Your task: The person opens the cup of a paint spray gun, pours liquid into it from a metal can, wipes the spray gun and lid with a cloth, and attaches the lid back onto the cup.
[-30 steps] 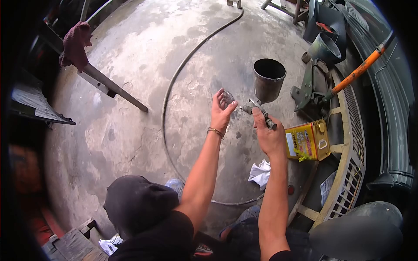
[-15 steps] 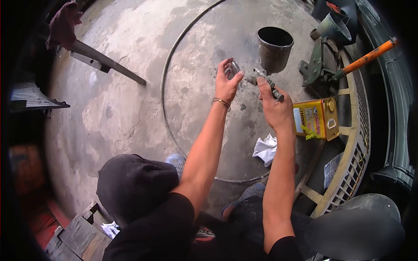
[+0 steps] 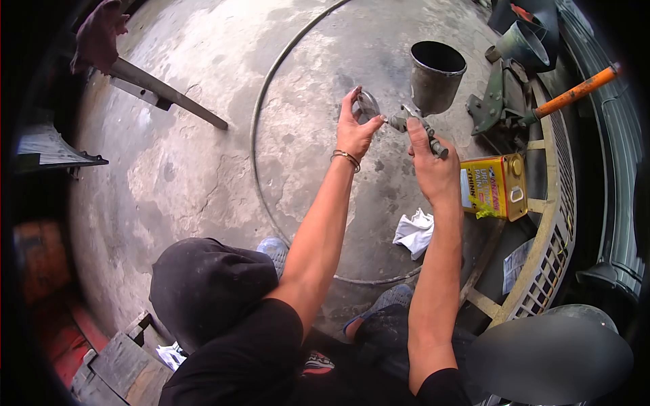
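My right hand point(image 3: 433, 159) is wrapped round the grip of a spray gun point(image 3: 414, 122), thumb along its body. A deep grey metal cup point(image 3: 439, 84), mouth toward me, sits just beyond the gun and seems joined to it; the joint is not clear. In front of the gun's nozzle end, my left hand point(image 3: 355, 132) curls its fingers and thumb round a thin, see-through, round-rimmed piece point(image 3: 367, 105), whose exact kind I cannot make out. The left thumb tip is close to the nozzle; whether they touch is unclear.
A yellow thinner can point(image 3: 493, 186) stands right of my forearm, near a white cloth point(image 3: 414, 233). A hose point(image 3: 256, 128) curves over the concrete floor. To the right are a jack with an orange handle point(image 3: 575, 91) and a slatted grille point(image 3: 542, 271); a metal bar point(image 3: 169, 95) lies left.
The spray gun, its cup and my right hand have shifted slightly right. The round-rimmed piece in my left hand has turned, showing its rim more, while the left hand stays nearly in place.
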Motion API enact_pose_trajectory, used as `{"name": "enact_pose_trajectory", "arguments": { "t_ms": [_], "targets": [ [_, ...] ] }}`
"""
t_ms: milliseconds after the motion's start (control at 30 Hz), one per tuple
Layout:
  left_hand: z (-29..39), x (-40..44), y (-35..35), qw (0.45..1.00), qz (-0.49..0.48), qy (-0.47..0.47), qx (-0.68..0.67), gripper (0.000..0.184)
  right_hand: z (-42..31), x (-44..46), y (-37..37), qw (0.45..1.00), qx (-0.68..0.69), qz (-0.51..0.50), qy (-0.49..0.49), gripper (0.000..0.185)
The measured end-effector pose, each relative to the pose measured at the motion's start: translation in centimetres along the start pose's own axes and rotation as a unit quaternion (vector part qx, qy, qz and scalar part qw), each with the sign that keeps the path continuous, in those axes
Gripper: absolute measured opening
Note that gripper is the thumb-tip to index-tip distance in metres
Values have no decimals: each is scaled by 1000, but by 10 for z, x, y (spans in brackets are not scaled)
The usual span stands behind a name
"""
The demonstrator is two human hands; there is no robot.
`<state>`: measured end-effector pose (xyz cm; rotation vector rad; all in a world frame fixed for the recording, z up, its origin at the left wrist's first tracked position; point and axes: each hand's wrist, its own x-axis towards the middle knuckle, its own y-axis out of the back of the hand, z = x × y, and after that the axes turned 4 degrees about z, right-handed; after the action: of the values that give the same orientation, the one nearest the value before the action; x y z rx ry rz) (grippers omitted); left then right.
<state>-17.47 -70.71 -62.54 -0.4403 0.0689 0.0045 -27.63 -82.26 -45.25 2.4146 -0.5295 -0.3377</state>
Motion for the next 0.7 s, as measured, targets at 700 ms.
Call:
{"name": "enact_pose_trajectory", "arguments": {
  "t_ms": [700],
  "targets": [
    [-3, -8, -5, 997, -27, 24, -74, 89, 0, 0, 5, 999, 35, 14, -1, 72]
  ]
}}
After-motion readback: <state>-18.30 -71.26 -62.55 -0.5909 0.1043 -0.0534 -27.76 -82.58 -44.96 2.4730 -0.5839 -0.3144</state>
